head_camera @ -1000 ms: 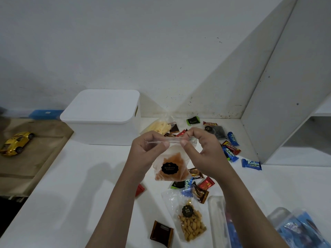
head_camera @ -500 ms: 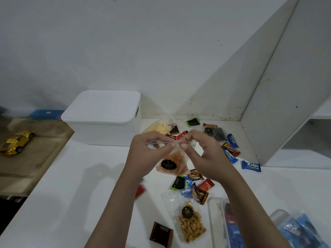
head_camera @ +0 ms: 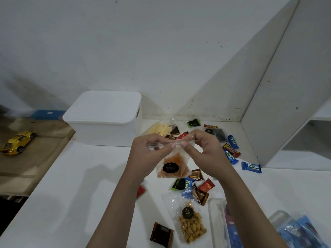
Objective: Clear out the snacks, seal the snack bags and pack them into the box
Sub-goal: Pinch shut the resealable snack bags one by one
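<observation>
- While both hands are raised above the middle of the white surface (head_camera: 75, 194), they hold between them one clear snack bag (head_camera: 171, 164) of orange chips with a black label.
- The bag hangs with its long axis roughly vertical, mouth strip uppermost and lying left to right, and its bottom clear of the surface.
- The left hand (head_camera: 145, 154) pinches the left part of the mouth strip with curled fingers and thumb; the right hand (head_camera: 204, 153) pinches the right part likewise. The two thumbs nearly meet at the strip's middle.
- A second clear bag (head_camera: 188, 221), holding small tan snacks and bearing a black label, lies flat near the person, its long axis running near to far, mouth toward the far side.
- A third clear bag (head_camera: 161, 128), holding pale yellow sticks, lies far of the hands, just beside the box.
- One white box (head_camera: 105, 119) stands at the far left of the surface with its lid on; its contents are hidden.
- Loose wrapped sweets lie scattered: at least four blue ones, one being the Kalpa wrapper (head_camera: 251, 167) at the right, several red and brown, two green, and one dark square wrapper (head_camera: 161, 234) at the near edge. An exact count is not possible, as some overlap.
- A clear container (head_camera: 217, 222) at the near right holds blue packets; their number cannot be told.
- One gold toy car (head_camera: 17, 143) sits on the wooden top to the left.
</observation>
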`<state>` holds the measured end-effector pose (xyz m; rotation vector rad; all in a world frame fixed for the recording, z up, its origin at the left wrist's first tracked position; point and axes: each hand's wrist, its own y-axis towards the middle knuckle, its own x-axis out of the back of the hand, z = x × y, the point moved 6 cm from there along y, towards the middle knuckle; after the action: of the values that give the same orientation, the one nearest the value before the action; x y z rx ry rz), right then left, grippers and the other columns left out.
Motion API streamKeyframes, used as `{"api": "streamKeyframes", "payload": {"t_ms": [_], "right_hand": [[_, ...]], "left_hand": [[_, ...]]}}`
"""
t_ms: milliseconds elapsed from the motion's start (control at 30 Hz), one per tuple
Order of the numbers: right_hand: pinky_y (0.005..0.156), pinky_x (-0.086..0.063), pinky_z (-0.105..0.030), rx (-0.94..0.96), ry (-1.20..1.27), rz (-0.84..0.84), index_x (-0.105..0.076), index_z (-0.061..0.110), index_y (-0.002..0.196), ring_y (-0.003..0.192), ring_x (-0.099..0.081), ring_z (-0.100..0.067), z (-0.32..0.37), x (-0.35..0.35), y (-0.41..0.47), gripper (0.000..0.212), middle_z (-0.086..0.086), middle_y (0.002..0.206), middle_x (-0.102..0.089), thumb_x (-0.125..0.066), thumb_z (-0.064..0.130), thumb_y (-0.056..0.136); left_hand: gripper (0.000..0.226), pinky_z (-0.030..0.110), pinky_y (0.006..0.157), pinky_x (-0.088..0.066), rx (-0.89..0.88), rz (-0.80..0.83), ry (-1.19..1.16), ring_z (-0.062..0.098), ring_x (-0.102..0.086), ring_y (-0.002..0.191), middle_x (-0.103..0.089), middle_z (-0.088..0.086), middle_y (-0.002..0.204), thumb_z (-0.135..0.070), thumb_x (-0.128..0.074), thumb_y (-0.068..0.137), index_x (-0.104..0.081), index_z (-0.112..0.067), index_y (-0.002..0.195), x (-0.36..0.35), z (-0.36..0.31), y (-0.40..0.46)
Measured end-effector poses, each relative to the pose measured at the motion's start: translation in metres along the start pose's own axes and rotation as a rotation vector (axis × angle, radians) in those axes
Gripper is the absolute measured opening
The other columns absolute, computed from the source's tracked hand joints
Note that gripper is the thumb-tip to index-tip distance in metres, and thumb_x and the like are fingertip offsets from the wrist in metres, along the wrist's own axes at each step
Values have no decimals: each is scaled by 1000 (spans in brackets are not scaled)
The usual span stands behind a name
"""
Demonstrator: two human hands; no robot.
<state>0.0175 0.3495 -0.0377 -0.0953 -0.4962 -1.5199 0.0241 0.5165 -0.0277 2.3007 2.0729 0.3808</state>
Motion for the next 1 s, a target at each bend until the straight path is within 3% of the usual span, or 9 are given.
{"api": "streamKeyframes", "payload": {"t_ms": [100,167,267,367,433,567,733,867,1000], "right_hand": [[83,-50,-20,-27,35,-29,-65,19,86,88,-64,-5,-3,1,0,12,7,84,-68,-67,30,83],[83,-53,-27,-14,67,-23,-64,18,83,86,-65,-10,-1,0,-1,10,3,83,-69,-68,27,83],[82,-54,-35,40,108,-16,-64,15,79,85,-65,-16,3,-1,-1,7,-2,82,-68,-70,14,83],[83,-54,-33,72,155,-27,-65,15,75,89,-66,-19,6,0,-2,10,-5,82,-68,-73,9,80],[83,-54,-30,70,213,-40,-68,12,72,90,-67,-18,7,2,-3,8,-5,78,-68,-76,14,74],[81,-54,-26,86,294,-75,-71,21,67,89,-69,-16,8,10,-5,6,1,71,-66,-77,24,67],[79,-55,-22,47,311,-62,-76,26,70,81,-70,-12,4,14,-7,11,5,73,-71,-80,33,62],[82,-56,-24,-18,206,36,-76,32,80,86,-69,-8,3,10,-9,27,8,84,-74,-79,49,58],[77,-57,-24,-37,162,137,-75,37,86,84,-70,-11,9,3,-11,22,6,88,-75,-76,45,65]], "left_hand": [[10,35,80,-54,21,5,-26,21,-67,84,-74,2,77,-14,-79,75,-78,-24,75,2,3,-1],[8,42,83,-54,29,14,-40,26,-67,86,-74,4,78,-16,-79,74,-78,-23,76,3,4,-2],[7,41,82,-54,42,11,-54,24,-68,85,-74,4,78,-23,-79,70,-78,-21,76,4,5,-3],[5,39,82,-53,48,15,-73,23,-67,85,-74,5,78,-18,-80,72,-78,-19,76,5,7,-3],[7,37,82,-53,41,20,-79,21,-67,84,-74,6,79,-14,-80,73,-78,-20,76,6,8,-4],[14,28,76,-56,13,3,-140,18,-68,81,-75,4,78,-27,-81,65,-78,-22,77,11,6,-4],[9,16,73,-52,-5,-61,-256,8,-68,75,-74,-2,72,-25,-69,72,-77,-28,75,23,12,-4],[7,20,75,-53,7,-70,-215,11,-67,74,-73,-1,69,-24,-68,73,-74,-25,71,22,17,-5],[7,37,80,-53,21,-8,-142,16,-66,77,-72,2,72,-28,-72,69,-76,-24,72,16,18,-6]]}}
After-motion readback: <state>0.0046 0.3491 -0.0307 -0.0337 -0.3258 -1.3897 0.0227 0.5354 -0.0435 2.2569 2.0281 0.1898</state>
